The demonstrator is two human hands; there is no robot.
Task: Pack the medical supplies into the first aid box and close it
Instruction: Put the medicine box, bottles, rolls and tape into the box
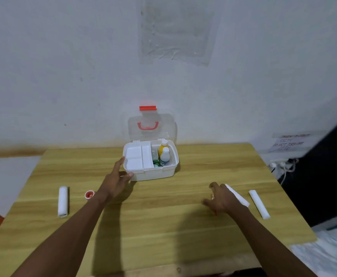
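On the wooden table [163, 226], the open white plastic first aid box [153, 172] is steadied by the open left hand [115, 180] while a white wrapped packet [238, 195] is seemingly reached for by the spread, empty right hand [222, 198].

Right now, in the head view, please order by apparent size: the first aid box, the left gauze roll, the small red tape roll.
1. first aid box
2. left gauze roll
3. small red tape roll
The box sits farther away, yet looks largest.

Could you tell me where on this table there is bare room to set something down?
The near half of the table, between the two forearms, is bare. So is the far-left corner beyond the left roll. It is crowded around the first aid box, where the left hand rests, and by the right hand beside the right roll.
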